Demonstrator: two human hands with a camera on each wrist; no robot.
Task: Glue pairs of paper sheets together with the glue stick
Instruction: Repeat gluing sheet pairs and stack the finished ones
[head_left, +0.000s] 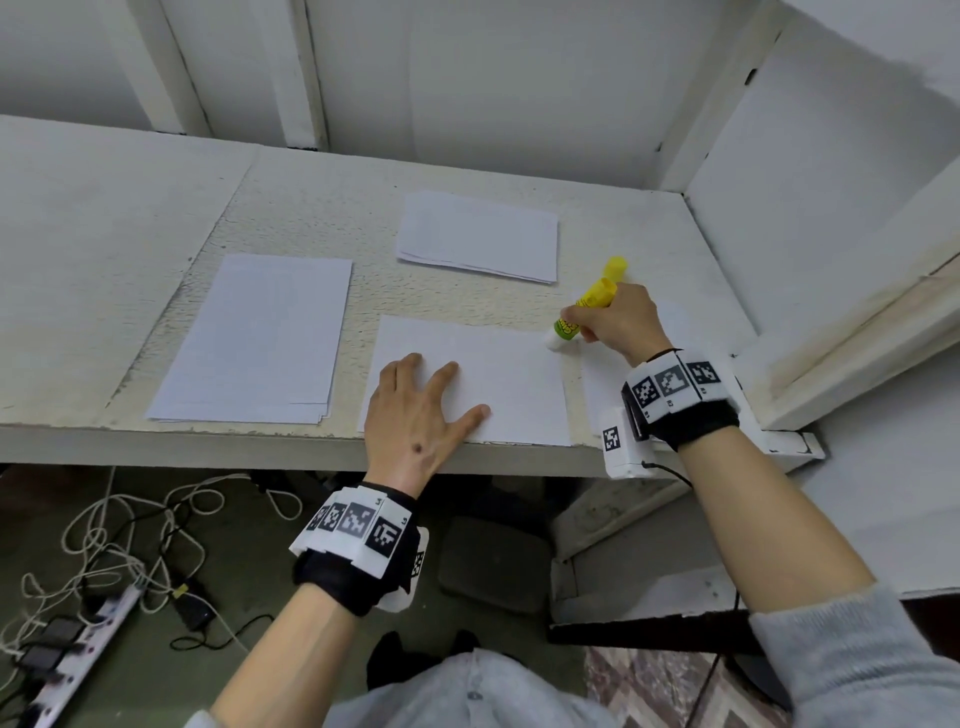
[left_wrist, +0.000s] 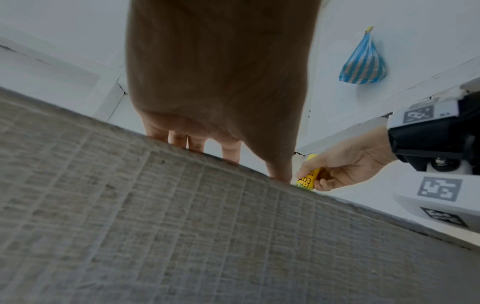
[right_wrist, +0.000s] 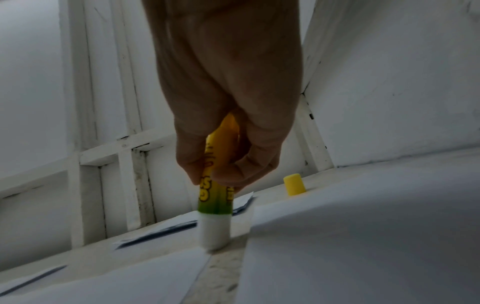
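Centrally, the left hand (head_left: 415, 410) lay flat with fingers spread, pressing down on a white paper sheet (head_left: 498, 374) at the near edge of the white table (head_left: 291, 202). Just right of that sheet's far right corner, the right hand (head_left: 618, 322) gripped the yellow and green glue stick (head_left: 582, 312), fingers curled round its barrel. It was tilted, with its exposed white glue end pointing down at the sheet's corner; the blur hid whether it touched paper or table. Beyond the glue stick stood its yellow cap (head_left: 617, 266), upright on the table. Right of the held sheet, under the right wrist, lay another white sheet (head_left: 602, 395). Left of the held sheet lay a stack of lined paper (head_left: 260, 338). Farther back from it sat a second paper stack (head_left: 478, 236). Below the table, cables and a power strip (head_left: 83, 649) lay on the floor.
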